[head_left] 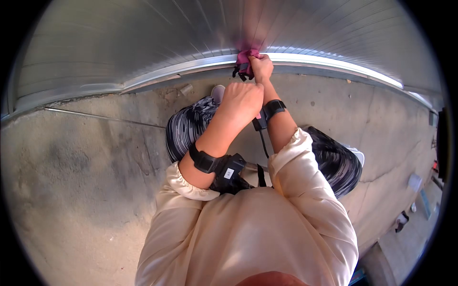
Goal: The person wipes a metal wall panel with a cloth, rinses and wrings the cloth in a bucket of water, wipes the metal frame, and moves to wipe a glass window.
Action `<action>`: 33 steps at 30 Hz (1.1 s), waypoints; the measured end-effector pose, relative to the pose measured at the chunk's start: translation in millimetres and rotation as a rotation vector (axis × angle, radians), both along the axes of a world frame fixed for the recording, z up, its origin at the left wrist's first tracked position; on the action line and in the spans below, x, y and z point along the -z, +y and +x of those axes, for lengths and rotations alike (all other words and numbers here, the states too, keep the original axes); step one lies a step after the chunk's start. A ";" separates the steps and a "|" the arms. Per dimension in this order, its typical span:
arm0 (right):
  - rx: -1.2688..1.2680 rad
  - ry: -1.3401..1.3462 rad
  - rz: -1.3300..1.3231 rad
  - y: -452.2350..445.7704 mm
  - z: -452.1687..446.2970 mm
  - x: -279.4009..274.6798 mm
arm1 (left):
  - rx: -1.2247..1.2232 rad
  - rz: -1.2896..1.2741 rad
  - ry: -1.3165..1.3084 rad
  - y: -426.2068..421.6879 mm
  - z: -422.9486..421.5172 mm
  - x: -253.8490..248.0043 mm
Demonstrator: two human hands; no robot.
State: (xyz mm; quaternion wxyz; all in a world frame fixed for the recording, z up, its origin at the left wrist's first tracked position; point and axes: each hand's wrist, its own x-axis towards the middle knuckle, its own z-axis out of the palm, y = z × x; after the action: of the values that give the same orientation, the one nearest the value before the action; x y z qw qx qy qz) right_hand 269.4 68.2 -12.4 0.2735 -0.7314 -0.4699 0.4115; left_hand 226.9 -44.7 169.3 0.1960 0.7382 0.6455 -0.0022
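My right hand is stretched out to the foot of the metal panel, its fingers closed on a bunched pink cloth. Black strap-like pieces hang from the lower side of the cloth, which lies against the bright metal rail. Nearer to me, my left hand is curled into a fist with its back upward, close beside my right wrist. Its fingertips are hidden, so what it holds, if anything, does not show.
A ribbed metal panel rises in front of me. On the concrete floor lies a thin metal rod at left, with a broken piece near the rail. Black devices are strapped to my forearms. Several small items lie at far right.
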 end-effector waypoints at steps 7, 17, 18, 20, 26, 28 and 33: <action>-0.007 0.427 0.121 3.1 14.0 -20.9 | -0.005 0.050 0.029 -3.0 3.1 3.9; -0.053 0.388 0.324 -3.7 22.5 -66.1 | 0.140 -0.172 -0.295 -12.5 1.6 -18.8; -0.112 0.125 0.250 -2.5 21.9 -42.0 | 0.143 -0.210 -0.235 -10.7 1.7 -21.0; -0.102 0.044 0.203 1.9 16.4 15.3 | 0.130 -0.219 -0.107 -7.7 -2.0 -20.1; -0.252 0.084 0.057 21.0 20.0 3.4 | -0.018 0.046 -0.034 -4.5 -7.7 -12.3; -0.329 0.271 0.033 16.3 13.2 -10.6 | -0.041 0.096 -0.036 -2.7 -8.1 -14.5; -0.159 0.472 0.125 -5.9 -8.4 -36.4 | -0.147 0.416 -0.221 -0.2 -4.2 -29.0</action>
State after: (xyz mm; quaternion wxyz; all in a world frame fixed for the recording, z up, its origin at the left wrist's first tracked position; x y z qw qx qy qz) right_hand 261.0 62.3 23.9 0.3872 -0.5576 -0.4736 0.5611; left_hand 222.6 -44.9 198.4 0.1091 0.7094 0.6587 0.2257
